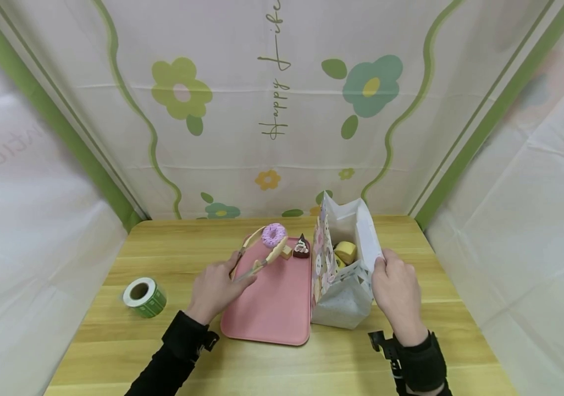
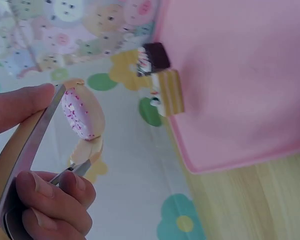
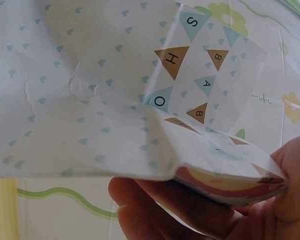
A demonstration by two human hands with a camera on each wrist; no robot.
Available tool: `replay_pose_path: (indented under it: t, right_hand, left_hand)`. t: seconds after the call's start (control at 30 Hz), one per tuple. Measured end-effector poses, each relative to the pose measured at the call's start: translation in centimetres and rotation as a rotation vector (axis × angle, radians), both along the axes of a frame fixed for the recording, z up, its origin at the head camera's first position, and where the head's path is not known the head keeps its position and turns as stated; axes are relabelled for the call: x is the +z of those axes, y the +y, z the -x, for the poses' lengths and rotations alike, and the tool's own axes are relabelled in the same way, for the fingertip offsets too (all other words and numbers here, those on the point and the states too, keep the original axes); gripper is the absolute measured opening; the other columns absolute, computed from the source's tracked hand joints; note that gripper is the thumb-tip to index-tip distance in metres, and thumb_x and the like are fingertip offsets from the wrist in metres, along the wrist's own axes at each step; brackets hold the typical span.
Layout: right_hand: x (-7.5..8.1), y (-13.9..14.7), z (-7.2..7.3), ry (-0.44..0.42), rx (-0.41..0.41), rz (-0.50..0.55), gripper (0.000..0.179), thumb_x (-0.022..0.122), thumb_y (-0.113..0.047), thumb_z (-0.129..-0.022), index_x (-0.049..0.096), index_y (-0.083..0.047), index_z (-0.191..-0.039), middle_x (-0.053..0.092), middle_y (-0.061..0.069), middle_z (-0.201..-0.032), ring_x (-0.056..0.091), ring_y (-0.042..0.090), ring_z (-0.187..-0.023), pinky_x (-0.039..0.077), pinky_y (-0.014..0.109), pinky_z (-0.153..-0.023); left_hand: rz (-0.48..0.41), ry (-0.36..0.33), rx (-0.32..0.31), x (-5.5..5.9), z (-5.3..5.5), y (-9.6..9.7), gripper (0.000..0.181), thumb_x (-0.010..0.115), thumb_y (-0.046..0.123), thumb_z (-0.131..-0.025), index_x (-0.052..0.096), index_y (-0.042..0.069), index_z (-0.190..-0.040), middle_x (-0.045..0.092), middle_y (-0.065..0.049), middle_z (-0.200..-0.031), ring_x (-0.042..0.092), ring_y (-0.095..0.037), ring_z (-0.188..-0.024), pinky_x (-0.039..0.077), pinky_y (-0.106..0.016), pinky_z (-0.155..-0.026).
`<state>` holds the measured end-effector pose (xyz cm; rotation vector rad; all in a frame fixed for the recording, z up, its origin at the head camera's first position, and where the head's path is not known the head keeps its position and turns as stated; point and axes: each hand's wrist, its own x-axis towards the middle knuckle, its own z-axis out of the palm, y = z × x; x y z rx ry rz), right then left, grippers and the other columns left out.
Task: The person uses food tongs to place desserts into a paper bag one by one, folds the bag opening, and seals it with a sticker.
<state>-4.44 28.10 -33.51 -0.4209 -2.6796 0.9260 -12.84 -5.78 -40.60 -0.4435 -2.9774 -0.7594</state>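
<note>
My left hand point(image 1: 219, 287) grips a pair of tongs point(image 1: 258, 266) over the pink tray point(image 1: 265, 324). Between the tong tips sits a toy donut point(image 1: 274, 235) with purple icing and sprinkles, raised above the tray's far end. On the tray's far right lie a chocolate cake slice point(image 1: 301, 247) and a small layered cake piece point(image 2: 170, 93). My right hand point(image 1: 398, 291) pinches the right side of an upright paper bag point(image 1: 343, 305), its mouth spread wide. Yellow cake rolls point(image 1: 346, 252) show inside the bag. The bag stands against the tray's right edge.
A roll of green and white labels point(image 1: 144, 297) sits on the wooden table point(image 1: 188, 236) to the left. A white flowered cloth point(image 1: 232, 137) hangs behind the table, and white sheets flank both sides.
</note>
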Motion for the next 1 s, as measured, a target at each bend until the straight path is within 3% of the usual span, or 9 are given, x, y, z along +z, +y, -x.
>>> replay_pose_path:
  t: [0.2,0.47,0.73,1.0]
  right_hand:
    - [-0.1,0.0,0.0,0.006,0.003,0.003,0.038,0.037,-0.014,-0.103,0.059,0.008,-0.125,0.064,0.030,-0.102,0.061,0.035,-0.073,0.046,0.045,-0.052]
    - [-0.1,0.0,0.0,0.004,0.002,0.004,0.038,0.037,-0.014,-0.103,0.058,0.008,-0.126,0.064,0.030,-0.102,0.062,0.035,-0.073,0.046,0.045,-0.052]
    - [0.0,-0.1,0.2,0.007,0.008,0.006,0.038,0.038,-0.014,-0.103,0.058,0.008,-0.126,0.064,0.030,-0.102,0.062,0.035,-0.072,0.047,0.044,-0.051]
    - [0.0,-0.3,0.2,0.011,0.006,0.001,0.038,0.038,-0.015,-0.103,0.059,0.008,-0.126,0.064,0.030,-0.101,0.061,0.034,-0.069,0.046,0.042,-0.049]
  left_hand:
    - [-0.071,0.039,0.033,1.0,-1.5,0.6,0.090,0.060,0.074,-0.081,0.052,0.009,-0.144,0.041,0.002,-0.058,0.038,-0.012,-0.047,0.029,-0.029,-0.041]
    - [-0.130,0.132,0.052,1.9,-3.5,1.7,0.085,0.064,0.070,-0.081,0.056,0.011,-0.140,0.035,0.006,-0.054,0.032,-0.010,-0.045,0.025,-0.027,-0.042]
    - [-0.203,0.151,0.060,2.3,-5.2,3.0,0.079,0.065,0.071,-0.080,0.066,0.011,-0.131,0.036,0.007,-0.056,0.031,-0.008,-0.046,0.025,-0.026,-0.043]
    - [-0.242,0.142,0.035,3.2,-6.3,4.1,0.080,0.073,0.061,-0.080,0.059,0.007,-0.136,0.038,0.008,-0.058,0.029,-0.007,-0.049,0.022,-0.024,-0.047]
